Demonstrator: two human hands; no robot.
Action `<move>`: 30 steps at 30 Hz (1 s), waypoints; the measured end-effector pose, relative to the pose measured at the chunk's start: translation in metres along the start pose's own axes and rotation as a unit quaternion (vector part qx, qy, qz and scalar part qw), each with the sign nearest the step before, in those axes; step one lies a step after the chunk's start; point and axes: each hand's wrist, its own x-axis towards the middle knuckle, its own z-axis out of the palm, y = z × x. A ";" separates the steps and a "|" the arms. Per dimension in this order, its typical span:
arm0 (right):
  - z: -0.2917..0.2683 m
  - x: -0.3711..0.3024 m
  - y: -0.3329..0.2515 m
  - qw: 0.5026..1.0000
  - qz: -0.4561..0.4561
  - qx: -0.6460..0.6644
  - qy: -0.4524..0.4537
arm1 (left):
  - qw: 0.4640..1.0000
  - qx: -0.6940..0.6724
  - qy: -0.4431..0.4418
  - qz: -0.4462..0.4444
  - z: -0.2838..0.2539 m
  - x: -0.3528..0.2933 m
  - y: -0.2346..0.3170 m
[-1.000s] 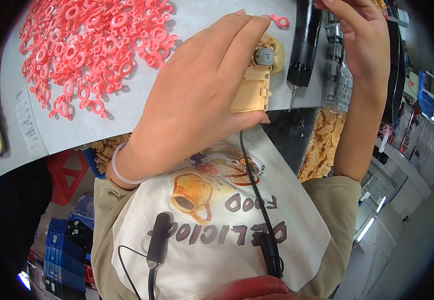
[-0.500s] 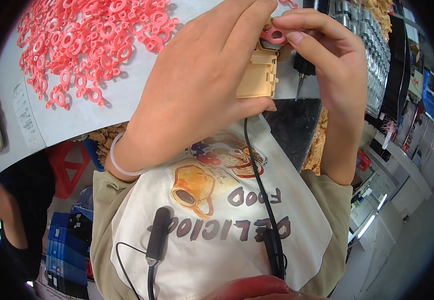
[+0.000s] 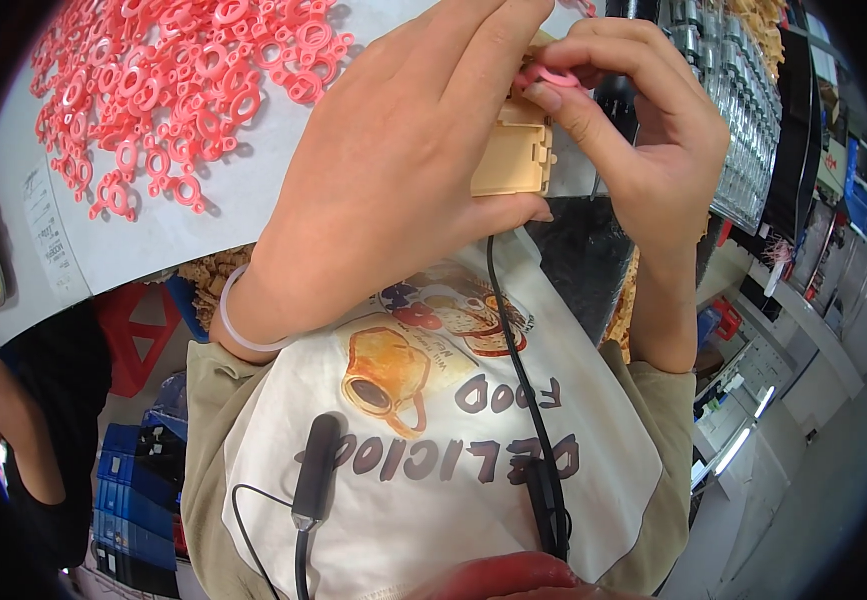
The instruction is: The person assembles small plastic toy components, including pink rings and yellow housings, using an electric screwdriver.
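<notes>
1. Pink rings (image 3: pixel 169 95): a loose heap lies on the white counter (image 3: pixel 254 215), far left, well apart from both hands. The heap looks the same as half a second ago.
2. Left hand (image 3: pixel 394 190): it holds the beige housing (image 3: pixel 514 155) above the counter edge. Fingers are clamped on the housing, thumb beneath it, the other fingers across its top. This hold matches the earlier frames.
3. Beige housing: it sits between the two hands, mostly covered by the left hand. Only its right face and hinge edge show.
4. Pink ring (image 3: pixel 554 75): one second ago the right hand was up at the black tool and no ring was at the housing. The ring now rests at the top of the housing. This suggests the ring is being seated. Whether it is fully seated cannot be told.
5. Right hand (image 3: pixel 654 150): thumb and forefinger are pinched together on the pink ring, touching the housing top.
6. Black tool (image 3: pixel 616 95): it hangs behind the right hand, not held.
</notes>
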 end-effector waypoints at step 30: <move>-0.003 -0.003 0.000 0.994 0.077 0.082 -0.002 | 1.000 -0.014 0.028 -0.001 0.005 -0.002 -0.015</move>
